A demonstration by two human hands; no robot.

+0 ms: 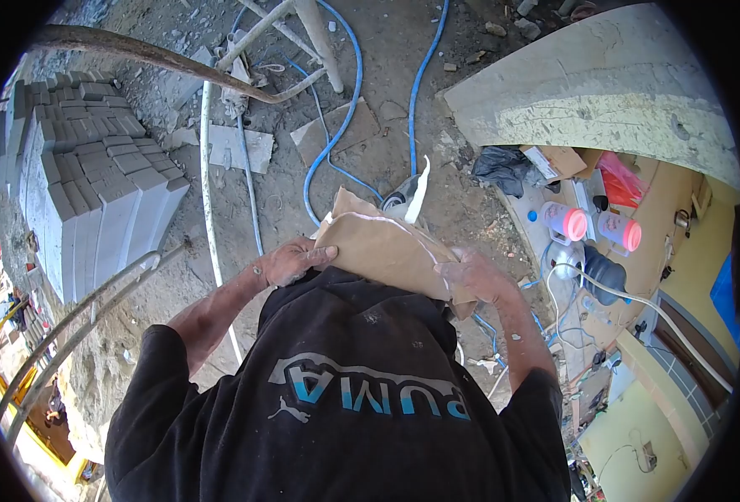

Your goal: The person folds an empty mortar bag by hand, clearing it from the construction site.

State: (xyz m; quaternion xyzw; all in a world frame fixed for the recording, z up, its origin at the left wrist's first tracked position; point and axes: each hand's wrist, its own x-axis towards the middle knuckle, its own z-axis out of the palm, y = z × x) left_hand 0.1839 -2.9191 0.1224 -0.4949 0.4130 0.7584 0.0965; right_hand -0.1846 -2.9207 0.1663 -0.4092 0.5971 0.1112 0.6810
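Note:
My left hand [295, 262] grips the left edge of a brown paper sheet [387, 253], thumb lying on the near face. The sheet looks like kraft paper, bent, with a ragged edge and a wavy pale line along its top. At its right end, my right hand [477, 281] pinches the paper, and a loose corner hangs below the fingers. Both hands hold it in front of my chest, over the black printed shirt [345, 402]. Just beyond the paper, a curved white strip [420, 191] stands up beside a grey-and-black object I cannot make out, partly hidden.
Blue hoses [356, 50] snake over the dusty ground. Grey blocks [94, 180] are stacked at left, near metal bars [77, 322]. A bent pole [161, 58] crosses the upper left. At right are two white jugs with pink lids [564, 221], a water bottle [604, 274] and cables.

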